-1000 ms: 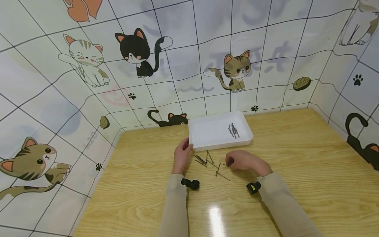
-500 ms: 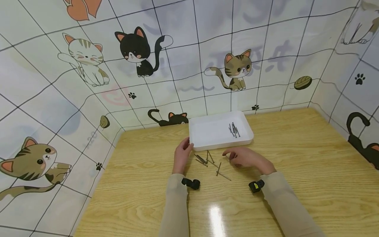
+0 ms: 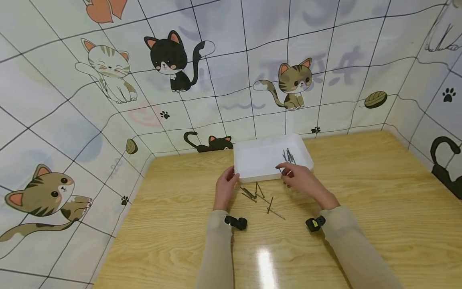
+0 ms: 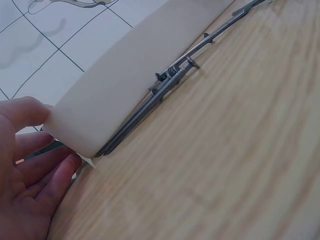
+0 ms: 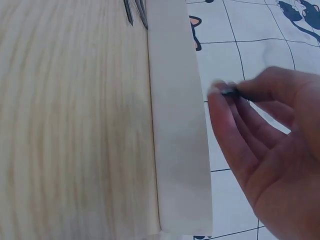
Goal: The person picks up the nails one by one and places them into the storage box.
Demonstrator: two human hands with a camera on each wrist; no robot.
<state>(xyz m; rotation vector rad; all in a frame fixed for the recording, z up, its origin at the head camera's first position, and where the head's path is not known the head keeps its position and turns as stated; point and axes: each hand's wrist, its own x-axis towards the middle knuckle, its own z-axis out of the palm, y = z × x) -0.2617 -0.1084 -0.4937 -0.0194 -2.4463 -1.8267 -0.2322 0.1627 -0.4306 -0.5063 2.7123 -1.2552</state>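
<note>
A shallow white tray (image 3: 258, 177) stands on the table against the wall. My left hand (image 3: 226, 188) holds its near left corner, thumb at the rim and fingers curled at the side, as the left wrist view shows. Over the tray's near edge, my right hand (image 3: 303, 180) pinches a nail (image 5: 230, 91) between thumb and index finger; the finger hides part of it. Several dark nails (image 3: 288, 155) lie in the tray's right part. Just in front of the tray, a small heap of nails (image 3: 249, 194) rests on the wood, with two crossed nails (image 3: 276, 213) nearer to me.
The wood-grain table (image 3: 173, 241) reaches back to a wall covering (image 3: 231, 80) printed with cartoon cats and grid lines. Black wrist cameras sit on a left strap (image 3: 236, 222) and a right strap (image 3: 315, 223), over beige sleeves.
My right hand has picked a nail off the table and carried it up and forward to over the tray's near edge. My left hand stays at the tray's corner.
</note>
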